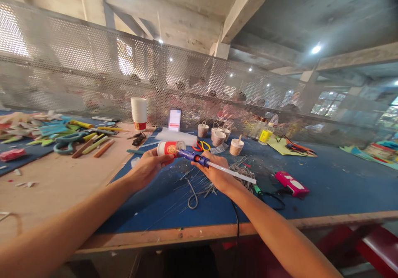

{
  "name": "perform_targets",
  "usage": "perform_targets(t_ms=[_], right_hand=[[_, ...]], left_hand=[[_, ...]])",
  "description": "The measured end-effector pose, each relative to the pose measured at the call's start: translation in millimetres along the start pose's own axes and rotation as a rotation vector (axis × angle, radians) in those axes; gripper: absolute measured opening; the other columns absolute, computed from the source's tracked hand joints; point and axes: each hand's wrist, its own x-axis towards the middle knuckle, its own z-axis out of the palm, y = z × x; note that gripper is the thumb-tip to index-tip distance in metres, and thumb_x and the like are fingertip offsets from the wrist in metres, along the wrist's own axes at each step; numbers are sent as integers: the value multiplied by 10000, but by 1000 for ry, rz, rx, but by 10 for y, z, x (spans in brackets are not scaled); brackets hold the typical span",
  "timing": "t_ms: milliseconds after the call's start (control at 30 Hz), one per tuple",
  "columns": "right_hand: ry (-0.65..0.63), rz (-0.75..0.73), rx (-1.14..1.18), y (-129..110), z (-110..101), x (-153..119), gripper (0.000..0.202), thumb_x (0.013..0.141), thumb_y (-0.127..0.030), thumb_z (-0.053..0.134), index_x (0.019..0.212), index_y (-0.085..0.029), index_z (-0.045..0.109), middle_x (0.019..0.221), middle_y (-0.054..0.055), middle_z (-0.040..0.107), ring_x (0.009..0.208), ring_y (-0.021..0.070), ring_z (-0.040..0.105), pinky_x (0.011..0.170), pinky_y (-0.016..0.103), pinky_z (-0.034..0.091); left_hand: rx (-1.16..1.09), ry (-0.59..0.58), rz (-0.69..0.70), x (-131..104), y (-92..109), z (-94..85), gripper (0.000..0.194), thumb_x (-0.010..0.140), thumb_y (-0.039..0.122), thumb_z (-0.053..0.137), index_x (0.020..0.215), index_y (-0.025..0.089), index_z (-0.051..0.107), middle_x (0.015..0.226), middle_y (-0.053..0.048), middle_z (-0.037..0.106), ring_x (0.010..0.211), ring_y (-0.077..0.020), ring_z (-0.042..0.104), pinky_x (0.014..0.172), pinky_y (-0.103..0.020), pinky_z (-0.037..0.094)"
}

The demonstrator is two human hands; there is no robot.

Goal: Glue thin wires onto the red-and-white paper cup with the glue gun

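My left hand [149, 166] is closed round a red and white paper cup [168, 148], which lies on its side in the air above the blue table mat. In my right hand [216, 172] is a blue glue gun [189, 155], its nozzle at the cup's side near one end. A long whitish glue stick [233, 172] juts out of the gun's back toward the right. Below the hands lie a tangle of grey cord [244, 172] and a loop of cord [192, 201]. Whether the nozzle touches the cup I cannot tell.
Several small handled cups [219, 137] stand behind the hands. A cup stack [139, 114] and a lit phone [174, 119] are by the perforated metal screen [186, 75]. Scissors [202, 146], a pink box [292, 184] and a yellow-labelled bottle [265, 134] lie or stand around.
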Motion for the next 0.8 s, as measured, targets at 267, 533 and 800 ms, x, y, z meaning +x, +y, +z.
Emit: perform_targets(t_ms=[267, 533, 800], right_hand=[[0, -11, 5, -22, -15, 2, 318, 992, -535, 593, 918, -226, 605, 753, 13, 716, 604, 162, 632, 554, 263, 257], [6, -11, 22, -16, -35, 2, 309, 1003, -527, 572, 913, -232, 592, 746, 7, 711, 599, 164, 637, 547, 271, 256], [3, -6, -1, -7, -21, 3, 324, 989, -553, 585, 940, -233, 602, 765, 13, 716, 613, 174, 643, 550, 271, 255]], left_hand=[[7, -3, -5, -23, 12, 27, 257, 708, 125, 880, 948, 129, 786, 948, -70, 810, 865, -161, 711, 862, -272, 534], [25, 1, 6, -23, 18, 37, 226, 701, 130, 878, 911, 135, 795, 933, -66, 810, 836, -157, 701, 839, -269, 533], [63, 24, 24, -64, 62, 103, 225, 667, 137, 893, 868, 133, 792, 885, -60, 807, 787, -155, 688, 791, -271, 521]])
